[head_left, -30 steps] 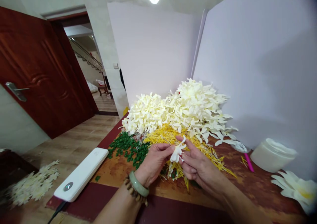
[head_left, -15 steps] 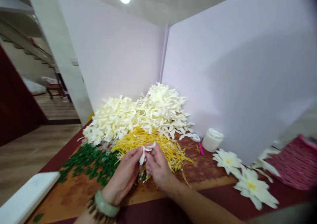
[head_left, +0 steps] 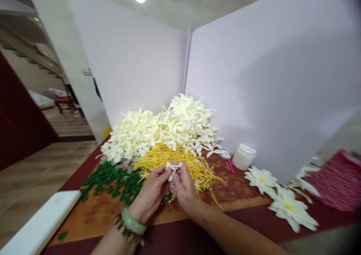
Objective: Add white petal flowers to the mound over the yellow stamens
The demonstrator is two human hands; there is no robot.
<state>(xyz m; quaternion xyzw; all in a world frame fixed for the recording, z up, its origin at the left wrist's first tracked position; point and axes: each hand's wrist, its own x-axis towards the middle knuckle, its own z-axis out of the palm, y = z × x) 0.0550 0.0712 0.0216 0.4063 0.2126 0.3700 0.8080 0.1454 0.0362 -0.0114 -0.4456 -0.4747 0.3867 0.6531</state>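
Note:
My left hand [head_left: 150, 195] and my right hand [head_left: 184, 190] meet over the table, fingers pinched together on a small white flower piece [head_left: 172, 167]. Just behind them lies a heap of yellow stamen strands [head_left: 180, 161]. A big pile of cream-white petals [head_left: 163, 129] rises behind that. Green plastic pieces [head_left: 113, 178] are spread to the left of my left hand. A green bangle and wooden beads sit on my left wrist.
Finished white flowers with yellow centres [head_left: 261, 179] lie at the right. A white jar [head_left: 244, 156] and a pink tool [head_left: 231, 166] stand near the white backdrop boards [head_left: 254, 70]. A white power bank [head_left: 42, 225] rests at the left edge. A pink woven basket [head_left: 335, 183] is far right.
The view swung right, then settled; the finished flowers and the basket came into sight. Both hands stay pinched on the white flower piece, which looks more folded between the fingers.

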